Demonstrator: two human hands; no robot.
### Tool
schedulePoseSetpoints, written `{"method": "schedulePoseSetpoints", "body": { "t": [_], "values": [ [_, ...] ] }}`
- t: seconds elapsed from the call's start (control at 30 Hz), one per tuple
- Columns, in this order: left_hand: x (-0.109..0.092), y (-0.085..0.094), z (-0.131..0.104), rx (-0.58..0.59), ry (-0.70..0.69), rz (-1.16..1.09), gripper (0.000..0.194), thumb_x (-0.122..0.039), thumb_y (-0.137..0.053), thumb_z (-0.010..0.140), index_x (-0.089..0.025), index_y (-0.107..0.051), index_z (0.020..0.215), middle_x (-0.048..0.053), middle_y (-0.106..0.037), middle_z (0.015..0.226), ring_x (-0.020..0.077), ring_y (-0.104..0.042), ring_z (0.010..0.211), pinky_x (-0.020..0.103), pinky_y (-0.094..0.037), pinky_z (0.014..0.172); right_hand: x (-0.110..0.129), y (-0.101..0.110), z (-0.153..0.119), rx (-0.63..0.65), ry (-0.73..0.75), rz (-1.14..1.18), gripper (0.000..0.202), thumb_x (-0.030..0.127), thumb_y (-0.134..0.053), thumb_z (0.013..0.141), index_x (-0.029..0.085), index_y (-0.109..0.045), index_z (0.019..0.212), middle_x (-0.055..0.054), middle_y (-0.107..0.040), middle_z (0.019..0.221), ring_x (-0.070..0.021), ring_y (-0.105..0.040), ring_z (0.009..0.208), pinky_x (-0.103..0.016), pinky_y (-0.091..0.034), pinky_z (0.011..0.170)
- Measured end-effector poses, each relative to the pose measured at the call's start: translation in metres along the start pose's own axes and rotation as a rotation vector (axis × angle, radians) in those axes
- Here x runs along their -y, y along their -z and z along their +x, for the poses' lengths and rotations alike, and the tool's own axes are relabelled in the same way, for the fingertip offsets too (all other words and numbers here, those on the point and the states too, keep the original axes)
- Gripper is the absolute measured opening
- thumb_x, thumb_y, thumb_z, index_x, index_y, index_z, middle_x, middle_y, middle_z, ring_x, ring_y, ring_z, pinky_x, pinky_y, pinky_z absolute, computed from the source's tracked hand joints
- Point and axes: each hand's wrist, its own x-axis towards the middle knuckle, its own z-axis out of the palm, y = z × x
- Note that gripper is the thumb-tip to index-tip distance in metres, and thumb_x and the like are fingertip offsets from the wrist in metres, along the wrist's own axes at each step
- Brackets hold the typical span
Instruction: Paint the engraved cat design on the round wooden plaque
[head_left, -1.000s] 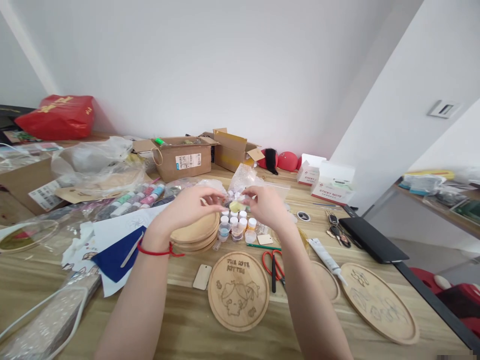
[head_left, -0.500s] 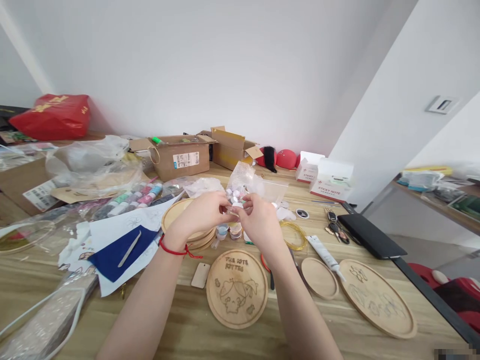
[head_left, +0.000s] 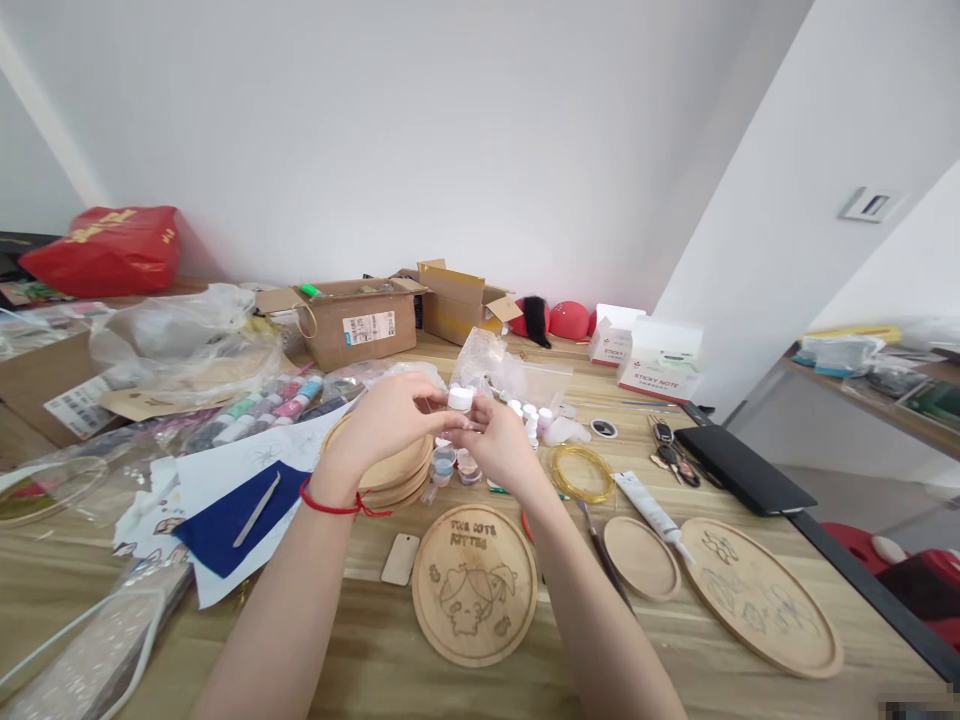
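Centrally: one small white-capped jar (head_left: 460, 399), held upright over the middle of the table (head_left: 367, 665), its cap uppermost, its body largely hidden by fingers. Left hand (head_left: 390, 418), red cord bracelet (head_left: 330, 508) at the wrist: grip clamped on the jar from the left. Right hand (head_left: 498, 440): grip clamped on the same jar from the right, fingertips of both hands close together.

Beside and beneath the hands: further white-capped jars (head_left: 531, 415); two lidded tubs (head_left: 444, 463); a stack of round wooden trays (head_left: 405, 470), partly behind the left hand; a coil of gold wire (head_left: 581, 495).

Toward the near edge: one round wooden tray (head_left: 475, 590) bearing a drawn figure and lettering; one wooden tag (head_left: 400, 559), just beside it.

Toward the right edge: small plain tray (head_left: 642, 558); white tube (head_left: 649, 508); larger drawn-on tray (head_left: 757, 600); black notebook (head_left: 739, 470); keys (head_left: 666, 450).

Left side: metal tweezers (head_left: 257, 511) lying on blue cloth (head_left: 214, 527).

Far edge: cardboard boxes (head_left: 364, 328); sticky-note boxes (head_left: 660, 365).
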Motion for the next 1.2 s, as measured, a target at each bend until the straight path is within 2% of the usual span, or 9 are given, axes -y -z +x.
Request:
{"method": "schedulePoseSetpoints", "body": {
  "t": [0.13, 0.3, 0.4, 0.57, 0.67, 0.8, 0.93, 1.07, 1.2],
  "values": [
    [0.001, 0.006, -0.001, -0.028, 0.087, -0.186, 0.04, -0.048, -0.068, 0.078, -0.023, -0.07, 0.11, 0.004, -0.072, 0.108, 0.0205, -0.067, 0.092, 0.032, -0.054, 0.08, -0.005, 0.002, 0.002, 0.041, -0.065, 0.093, 0.067, 0.011, -0.075, 0.066, 0.017, -0.049, 0.128, -0.005, -0.073, 0.093, -0.0229, -0.07, 0.088, -0.039, -0.055, 0.082],
    [0.0, 0.009, -0.002, 0.202, 0.015, -0.458, 0.036, -0.037, -0.058, 0.088, -0.024, -0.067, 0.12, 0.004, -0.068, 0.124, 0.0223, -0.064, 0.113, 0.036, -0.051, 0.098, -0.004, -0.006, 0.001, 0.191, -0.041, 0.32, 0.05, 0.01, -0.069, 0.07, 0.02, -0.053, 0.116, 0.0, -0.072, 0.085, -0.0213, -0.072, 0.084, -0.039, -0.056, 0.082],
    [0.003, 0.006, -0.001, 0.164, 0.076, -0.5, 0.034, -0.036, -0.063, 0.085, -0.022, -0.071, 0.114, 0.005, -0.07, 0.119, 0.0241, -0.066, 0.109, 0.036, -0.054, 0.095, -0.003, -0.013, 0.001, 0.16, -0.08, 0.384, 0.044, 0.007, -0.067, 0.069, 0.021, -0.054, 0.108, 0.001, -0.072, 0.081, -0.0217, -0.073, 0.084, -0.038, -0.057, 0.081],
    [0.005, 0.005, -0.002, 0.134, 0.144, -0.566, 0.035, -0.032, -0.07, 0.078, -0.021, -0.072, 0.112, 0.005, -0.074, 0.112, 0.0251, -0.068, 0.105, 0.037, -0.056, 0.092, -0.002, -0.023, 0.001, 0.047, -0.166, 0.3, 0.058, 0.006, -0.069, 0.067, 0.02, -0.048, 0.119, 0.004, -0.069, 0.074, -0.0212, -0.072, 0.078, -0.033, -0.055, 0.071],
    [0.0, 0.002, -0.003, 0.08, 0.217, -0.487, 0.033, -0.028, -0.07, 0.077, -0.02, -0.074, 0.108, 0.005, -0.075, 0.108, 0.0257, -0.069, 0.103, 0.038, -0.056, 0.091, -0.004, -0.027, 0.0, -0.004, -0.148, 0.154, 0.058, 0.013, -0.072, 0.067, 0.018, -0.049, 0.121, 0.007, -0.063, 0.063, -0.0191, -0.067, 0.067, -0.029, -0.049, 0.061],
    [-0.013, -0.006, -0.001, -0.068, 0.285, -0.22, 0.024, -0.024, -0.064, 0.079, -0.018, -0.076, 0.1, 0.007, -0.075, 0.107, 0.0243, -0.069, 0.097, 0.038, -0.054, 0.093, -0.006, -0.027, 0.0, -0.071, -0.064, -0.108, 0.036, 0.026, -0.071, 0.073, 0.015, -0.058, 0.105, 0.009, -0.052, 0.051, -0.0154, -0.054, 0.052, -0.027, -0.039, 0.053],
    [-0.021, -0.007, -0.001, -0.126, 0.227, -0.049, 0.029, -0.033, -0.067, 0.078, -0.02, -0.075, 0.102, 0.005, -0.073, 0.109, 0.0235, -0.067, 0.093, 0.037, -0.053, 0.089, -0.009, -0.019, 0.004, -0.081, -0.023, -0.066, 0.044, 0.024, -0.078, 0.066, 0.016, -0.06, 0.105, 0.004, -0.067, 0.068, -0.017, -0.062, 0.065, -0.027, -0.045, 0.059],
    [-0.014, 0.001, -0.004, -0.016, 0.116, -0.075, 0.031, -0.037, -0.059, 0.084, -0.025, -0.072, 0.109, 0.003, -0.071, 0.114, 0.0229, -0.064, 0.101, 0.033, -0.051, 0.087, -0.011, -0.011, 0.006, -0.044, -0.051, 0.051, 0.057, 0.024, -0.082, 0.062, 0.015, -0.059, 0.114, -0.003, -0.075, 0.084, -0.0204, -0.069, 0.078, -0.03, -0.051, 0.069],
    [-0.006, 0.008, -0.007, 0.013, 0.073, 0.044, 0.031, -0.035, -0.053, 0.089, -0.025, -0.072, 0.111, 0.003, -0.071, 0.11, 0.0233, -0.063, 0.101, 0.033, -0.049, 0.085, -0.01, -0.012, 0.004, 0.03, -0.055, 0.077, 0.041, 0.024, -0.081, 0.063, 0.016, -0.065, 0.1, -0.005, -0.076, 0.086, -0.0224, -0.071, 0.083, -0.031, -0.053, 0.071]
  ]
}}
